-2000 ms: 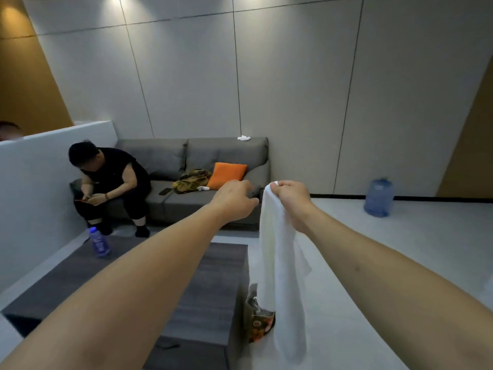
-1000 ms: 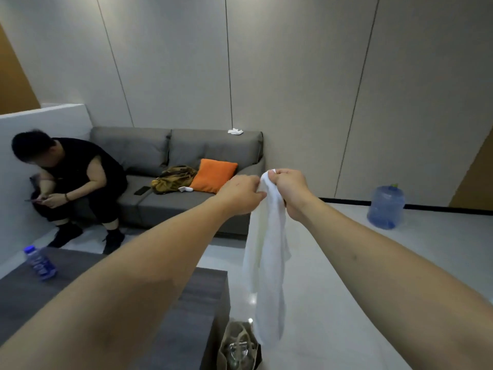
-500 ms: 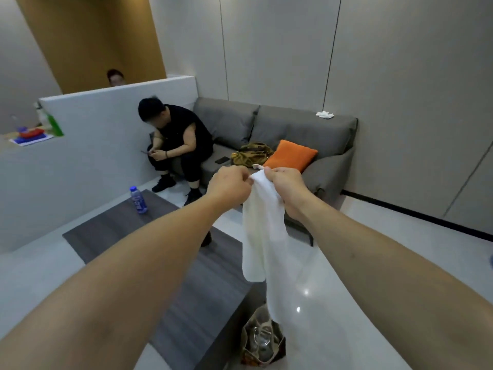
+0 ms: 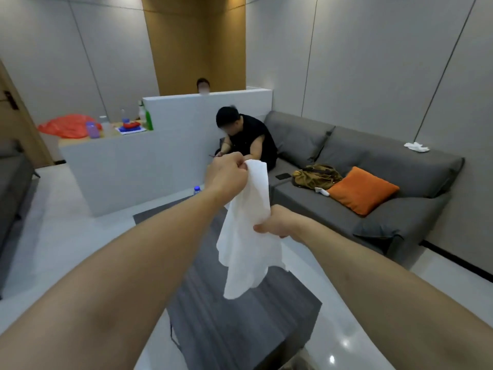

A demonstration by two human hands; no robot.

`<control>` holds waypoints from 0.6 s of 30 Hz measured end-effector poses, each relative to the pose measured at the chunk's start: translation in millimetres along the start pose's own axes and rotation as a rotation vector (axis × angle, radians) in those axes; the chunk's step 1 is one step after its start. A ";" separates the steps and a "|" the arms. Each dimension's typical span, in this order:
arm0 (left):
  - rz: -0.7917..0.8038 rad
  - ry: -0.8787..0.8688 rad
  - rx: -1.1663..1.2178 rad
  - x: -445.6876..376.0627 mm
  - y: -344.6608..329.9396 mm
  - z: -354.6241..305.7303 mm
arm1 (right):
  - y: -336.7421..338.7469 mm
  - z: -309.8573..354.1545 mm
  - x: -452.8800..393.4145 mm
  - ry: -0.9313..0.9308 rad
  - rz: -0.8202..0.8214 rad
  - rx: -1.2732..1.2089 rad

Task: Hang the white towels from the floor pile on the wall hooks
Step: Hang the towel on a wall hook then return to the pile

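Clutter sits far left on a wooden counter (image 4: 80, 141): an orange-red plastic bag (image 4: 68, 126), bottles and a green bottle (image 4: 148, 117) against a white partition (image 4: 149, 166). Moving right, the left hand (image 4: 226, 176) is raised, fingers curled tight round the top corner of a white towel (image 4: 246, 236), which hangs in the air above a dark grey table (image 4: 226, 324). Lower and just right, the right hand (image 4: 277, 222) pinches the towel's side edge. Behind, a person in black (image 4: 250, 140) sits on a grey sofa (image 4: 373, 206) with an orange cushion (image 4: 364, 189)
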State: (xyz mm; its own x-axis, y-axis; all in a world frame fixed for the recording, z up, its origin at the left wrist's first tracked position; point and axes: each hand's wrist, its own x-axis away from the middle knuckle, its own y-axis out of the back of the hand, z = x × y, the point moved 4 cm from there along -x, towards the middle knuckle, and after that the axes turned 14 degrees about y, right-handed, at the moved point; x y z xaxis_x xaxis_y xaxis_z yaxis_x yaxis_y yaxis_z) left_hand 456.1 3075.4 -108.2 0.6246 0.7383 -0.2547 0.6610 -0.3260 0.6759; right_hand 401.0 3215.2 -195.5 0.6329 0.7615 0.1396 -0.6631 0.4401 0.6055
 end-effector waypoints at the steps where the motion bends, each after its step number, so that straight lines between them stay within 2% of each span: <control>1: -0.013 0.026 -0.027 -10.0 6.5 9.6 | -5.2 7.5 -9.8 0.011 0.022 0.023; 3: 0.005 0.067 -0.122 -26.0 17.8 29.2 | -14.2 22.0 -31.5 0.038 0.021 -0.030; 6: 0.120 0.150 -0.180 -43.4 28.7 64.9 | -24.6 48.9 -60.6 0.098 -0.088 -0.165; 10: 0.192 0.222 -0.283 -47.1 38.5 114.4 | -49.8 79.5 -97.7 0.108 -0.167 -0.447; 15: 0.239 0.359 -0.197 -38.4 45.1 163.3 | -84.8 89.5 -144.8 0.056 -0.146 -0.689; 18: 0.256 0.430 -0.130 -35.2 46.6 176.1 | -94.8 108.9 -144.4 0.027 -0.080 -0.785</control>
State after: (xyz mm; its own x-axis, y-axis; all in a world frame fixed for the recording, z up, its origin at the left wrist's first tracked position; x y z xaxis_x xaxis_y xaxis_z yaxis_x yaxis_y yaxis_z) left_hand 538.2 2930.2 -189.6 0.5144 0.8291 0.2191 0.4351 -0.4726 0.7664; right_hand 416.0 3011.7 -187.7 0.6875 0.7200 0.0941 -0.7103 0.6938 -0.1188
